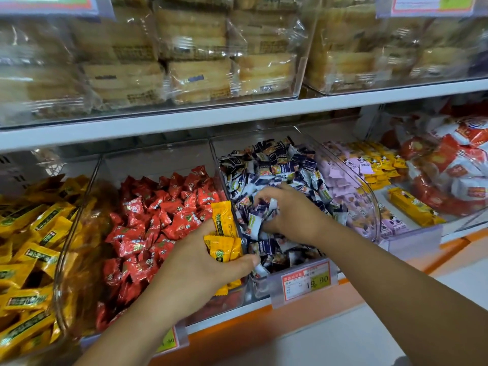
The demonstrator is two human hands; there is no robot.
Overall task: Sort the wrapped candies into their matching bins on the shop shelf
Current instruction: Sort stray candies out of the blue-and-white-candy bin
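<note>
My left hand (200, 262) grips a bunch of yellow wrapped candies (221, 233) over the front right corner of the red candy bin (163, 228). My right hand (287, 210) reaches into the clear bin of dark blue and white candies (274, 165), its fingers curled among the wrappers and closing on a few blue and white candies (264, 212). A bin of matching yellow candies (34, 233) sits at the far left.
To the right lie pink candies (340, 167), yellow bars (412, 207) and red and white packets (454, 167). Packaged cakes (190, 48) fill the shelf above. A price tag (306, 281) hangs on the orange shelf edge (264, 320).
</note>
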